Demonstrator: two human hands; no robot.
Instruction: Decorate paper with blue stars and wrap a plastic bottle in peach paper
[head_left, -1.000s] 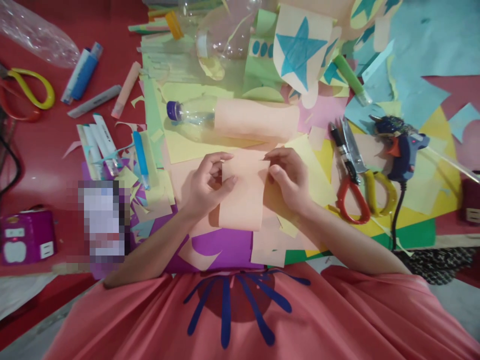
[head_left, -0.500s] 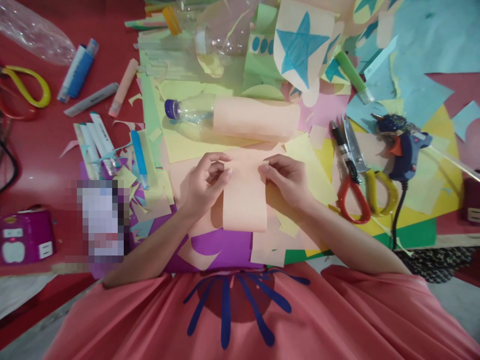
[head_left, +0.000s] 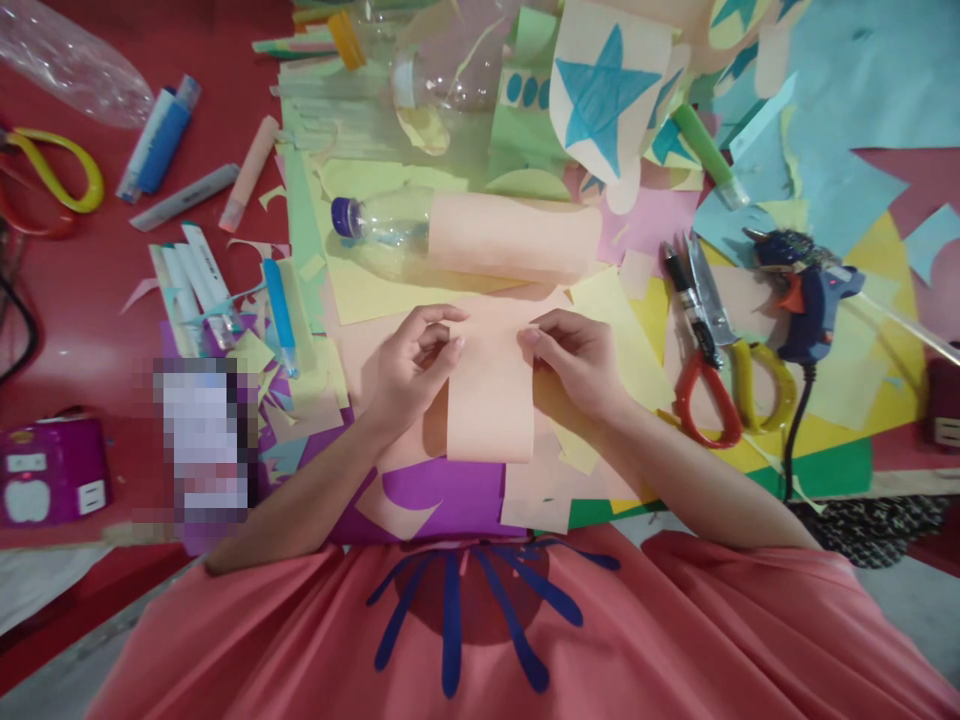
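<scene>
Between my hands is a peach paper strip (head_left: pixel 491 400), its near end curving over toward me. My left hand (head_left: pixel 420 365) pinches its left edge near the top with thumb and fingers. At the opposite edge, my right hand (head_left: pixel 574 360) grips the paper between thumb and forefinger. Just beyond lies a clear plastic bottle (head_left: pixel 394 228) with a dark blue cap, on its side, wrapped in a peach paper sleeve (head_left: pixel 514 235). Peach and yellow sheets (head_left: pixel 622 340) spread beneath my hands.
Right of my arm lie scissors (head_left: pixel 709 390), a black pen (head_left: pixel 686 290) and a blue glue gun (head_left: pixel 814 290) with its cord. Markers (head_left: pixel 202 280), a blurred-out phone-like object (head_left: pixel 202 430) and a purple box (head_left: pixel 52 470) are at left. Star-decorated paper (head_left: pixel 611 90) sits at the back.
</scene>
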